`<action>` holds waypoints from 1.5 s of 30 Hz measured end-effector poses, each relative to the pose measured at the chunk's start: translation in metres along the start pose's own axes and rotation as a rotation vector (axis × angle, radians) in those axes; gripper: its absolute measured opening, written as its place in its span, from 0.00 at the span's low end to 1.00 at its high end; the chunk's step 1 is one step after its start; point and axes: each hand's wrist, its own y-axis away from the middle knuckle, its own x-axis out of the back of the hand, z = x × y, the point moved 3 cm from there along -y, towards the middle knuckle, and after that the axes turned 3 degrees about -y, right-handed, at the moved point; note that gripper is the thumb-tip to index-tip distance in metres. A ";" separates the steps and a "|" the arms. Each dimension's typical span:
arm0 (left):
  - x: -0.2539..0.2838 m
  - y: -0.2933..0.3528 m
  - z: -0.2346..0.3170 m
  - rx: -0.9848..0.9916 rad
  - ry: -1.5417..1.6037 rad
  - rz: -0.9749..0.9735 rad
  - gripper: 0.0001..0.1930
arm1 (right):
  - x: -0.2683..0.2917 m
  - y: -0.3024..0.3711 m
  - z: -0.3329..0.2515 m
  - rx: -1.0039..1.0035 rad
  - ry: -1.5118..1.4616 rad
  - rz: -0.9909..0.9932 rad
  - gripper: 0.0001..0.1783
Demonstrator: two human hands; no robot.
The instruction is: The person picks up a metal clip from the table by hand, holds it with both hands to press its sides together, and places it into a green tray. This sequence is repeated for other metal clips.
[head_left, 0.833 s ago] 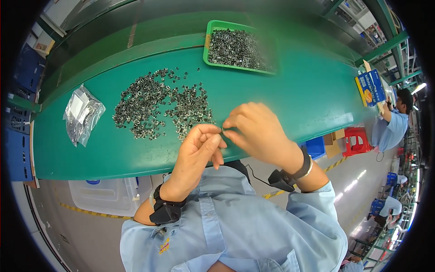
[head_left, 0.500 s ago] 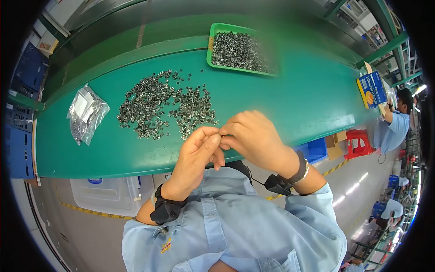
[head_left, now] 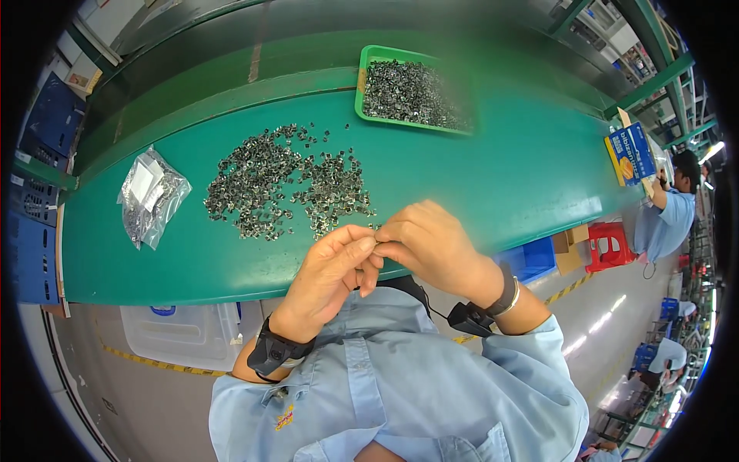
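Observation:
My left hand (head_left: 332, 271) and my right hand (head_left: 433, 245) meet fingertip to fingertip over the near edge of the green table (head_left: 223, 266). Both are closed in a pinch; whatever sits between the fingertips is too small and covered to make out. Just beyond them lies a pile of small shiny metal parts (head_left: 336, 189), and left of it spreads a larger pile of the same kind of parts (head_left: 252, 181). Farther back, a green tray (head_left: 419, 125) is filled with similar small metal pieces (head_left: 408, 92).
A clear plastic bag (head_left: 154, 196) with parts and a white slip lies at the left. At the far right stand a blue box (head_left: 631, 154) and a co-worker (head_left: 668, 219). Below the table are a clear plastic bin (head_left: 181, 335), a blue crate (head_left: 531, 260) and a red stool (head_left: 610, 245).
Both hands stay pinched together, with a slight shift of the fingers. The piles, bag and tray sit a little lower and farther right in the picture, as the view has moved slightly.

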 end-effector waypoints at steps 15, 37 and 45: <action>-0.014 0.005 -0.003 -0.097 0.039 0.066 0.11 | -0.003 0.010 -0.004 -0.046 -0.096 0.184 0.13; -0.013 0.001 -0.017 -0.174 0.131 -0.035 0.08 | -0.009 0.026 -0.010 -0.106 -0.240 0.282 0.11; -0.015 0.003 -0.013 -0.152 -0.067 0.081 0.08 | -0.006 0.025 -0.008 -0.025 -0.110 0.241 0.13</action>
